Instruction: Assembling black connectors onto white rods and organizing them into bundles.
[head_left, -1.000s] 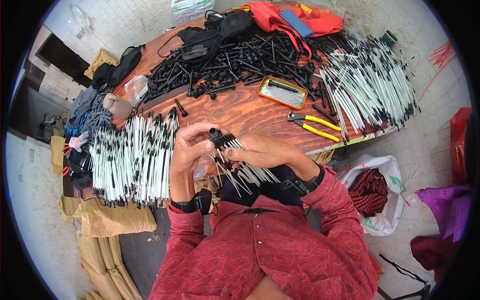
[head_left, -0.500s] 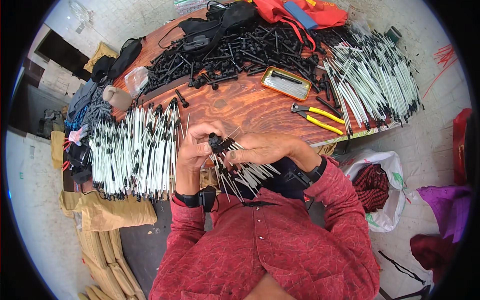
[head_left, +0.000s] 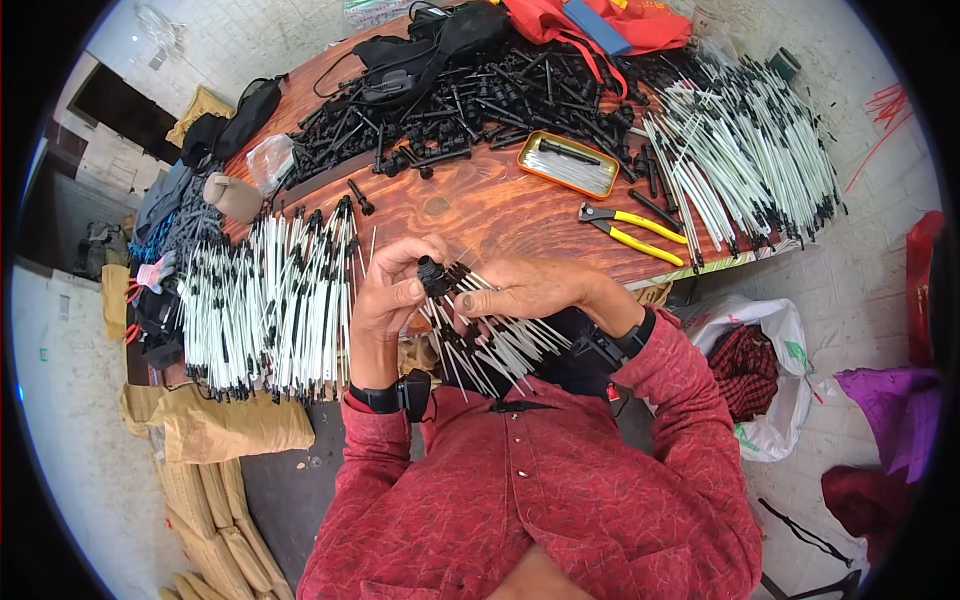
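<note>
My left hand (head_left: 388,292) pinches a black ribbed plastic fitting (head_left: 433,275) between thumb and fingers, its round end facing up. Against it, my right hand (head_left: 535,287) is closed over a bundle of thin white rods (head_left: 505,345) with black ends, the thumb lying across them. The rods fan downward over my lap. Whether the fitting is joined to any rod, I cannot tell. My right fingertips are hidden under the bundle.
White rods with black tips (head_left: 265,305) lie left; another heap (head_left: 750,150) lies right. Black plastic parts (head_left: 450,110) cover the table's far side. Nearby are an open tin (head_left: 570,165), yellow-handled pliers (head_left: 635,235), a beige jug (head_left: 233,197) and a white bag (head_left: 790,385).
The black fitting has tipped slightly and sits a little lower in my left hand. The rods' lower ends have shifted slightly to the right. Both hands keep their grip.
</note>
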